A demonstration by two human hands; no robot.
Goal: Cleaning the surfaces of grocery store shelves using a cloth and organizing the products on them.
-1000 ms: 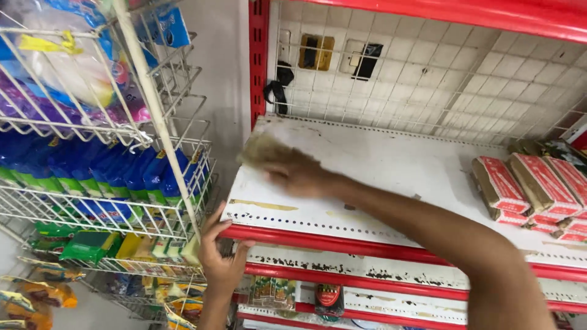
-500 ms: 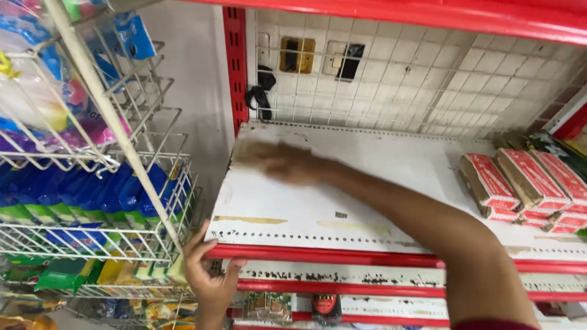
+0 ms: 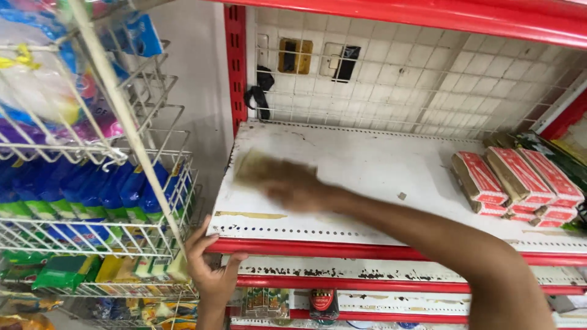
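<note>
Cleaning cloth [image 3: 257,168], yellowish-tan, lies flat on the left front part of the white shelf board [image 3: 379,165], pressed under the right hand [image 3: 296,186]. Hand and cloth are motion-blurred; fingers appear spread flat on top of the cloth rather than curled round it, though the blur leaves the exact grip unclear. Right forearm reaches in from the lower right of the view, crossing above the shelf's red front edge [image 3: 391,250]

Left hand [image 3: 211,269] is at the shelf's front left corner: fingers curl up against the red edge, thumb points right along its underside. Whether it grips firmly or only rests there cannot be told. The two hands are apart, the left lower and nearer the camera

Shelf board: perforated along the front, scuffed, with a tan streak [image 3: 251,215] near the front left and a small speck [image 3: 402,196] towards the middle

Red-and-white packets [image 3: 520,183] are stacked at the right end of the shelf, well apart from the cloth. White wire grid [image 3: 428,79] backs the shelf; behind it, wall sockets [image 3: 296,56] and a black plug with cord [image 3: 260,91]

At left, a white wire rack [image 3: 122,153] holds blue sachets [image 3: 92,195] and green and yellow packs [image 3: 92,269] lower down
</note>
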